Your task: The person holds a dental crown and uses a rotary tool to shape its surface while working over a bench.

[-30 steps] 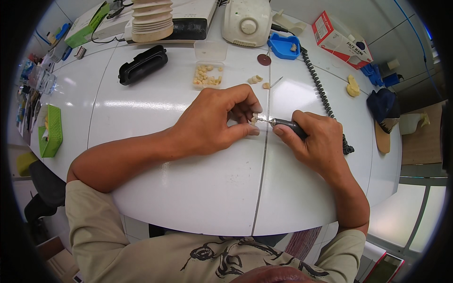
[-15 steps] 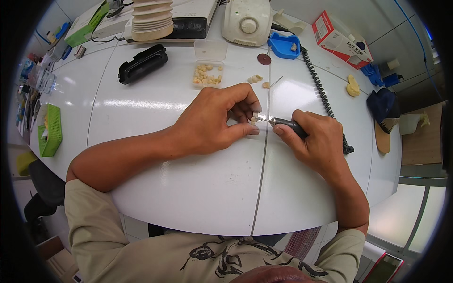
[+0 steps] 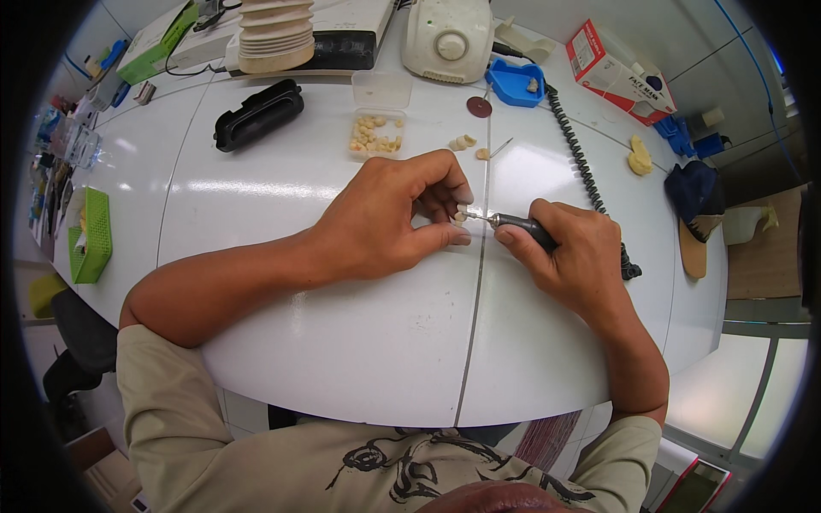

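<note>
Between the thumb and fingers of my left hand point(image 3: 389, 218) is a small cream tooth-shaped piece point(image 3: 460, 215), like a dental crown. My right hand point(image 3: 573, 248) grips a black rotary handpiece point(image 3: 532, 229), whose metal tip points left and meets the piece or lies right beside it. Part of the piece is hidden by my fingertips. Beyond my left hand stands a clear lidded box point(image 3: 376, 134), its lid up, with several similar cream pieces inside. A few more cream pieces point(image 3: 463, 143) lie loose to its right, near a thin metal bur point(image 3: 503, 147).
A black case point(image 3: 259, 116) lies at the back left, a green basket point(image 3: 91, 238) at far left. Behind are a ribbed hose point(image 3: 275, 38), a cream control unit point(image 3: 447, 43), a brown disc point(image 3: 479, 107) and a blue tray point(image 3: 514, 83). A coiled cord point(image 3: 577, 145) runs down the right.
Both hands stay in nearly the same place. The small piece between my left fingers appears slightly turned; nothing else has visibly moved.
</note>
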`<action>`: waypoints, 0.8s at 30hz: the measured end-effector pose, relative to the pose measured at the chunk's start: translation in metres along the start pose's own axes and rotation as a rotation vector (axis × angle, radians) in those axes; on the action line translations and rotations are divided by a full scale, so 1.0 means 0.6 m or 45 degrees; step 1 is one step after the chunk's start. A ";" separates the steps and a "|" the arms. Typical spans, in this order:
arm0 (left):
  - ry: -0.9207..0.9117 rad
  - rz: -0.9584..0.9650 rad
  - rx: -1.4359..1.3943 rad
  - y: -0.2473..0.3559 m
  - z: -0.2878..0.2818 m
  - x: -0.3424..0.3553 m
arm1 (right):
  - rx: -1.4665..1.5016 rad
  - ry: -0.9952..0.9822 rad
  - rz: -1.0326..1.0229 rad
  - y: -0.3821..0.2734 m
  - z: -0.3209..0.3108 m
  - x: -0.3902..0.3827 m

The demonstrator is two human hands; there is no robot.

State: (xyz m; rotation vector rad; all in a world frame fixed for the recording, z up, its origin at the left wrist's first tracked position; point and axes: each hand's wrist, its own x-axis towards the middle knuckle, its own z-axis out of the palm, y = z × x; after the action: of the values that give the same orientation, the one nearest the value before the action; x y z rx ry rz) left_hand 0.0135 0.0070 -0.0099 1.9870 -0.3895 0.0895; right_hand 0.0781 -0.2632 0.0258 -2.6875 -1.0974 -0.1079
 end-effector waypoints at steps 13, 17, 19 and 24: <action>-0.017 -0.011 0.005 0.002 -0.002 0.000 | 0.003 -0.003 -0.002 0.000 0.000 0.000; -0.007 0.016 0.022 -0.002 0.000 -0.001 | -0.003 -0.010 0.001 0.000 0.000 0.000; -0.005 0.018 0.014 0.001 0.000 0.001 | -0.015 -0.036 0.006 0.001 -0.003 0.002; -0.024 -0.035 -0.025 0.002 -0.001 -0.001 | 0.033 0.000 -0.015 0.001 0.000 0.000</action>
State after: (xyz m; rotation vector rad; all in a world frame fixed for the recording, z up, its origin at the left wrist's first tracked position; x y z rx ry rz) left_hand 0.0126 0.0072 -0.0086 1.9748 -0.3743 0.0495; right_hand 0.0786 -0.2639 0.0257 -2.6588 -1.1076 -0.0951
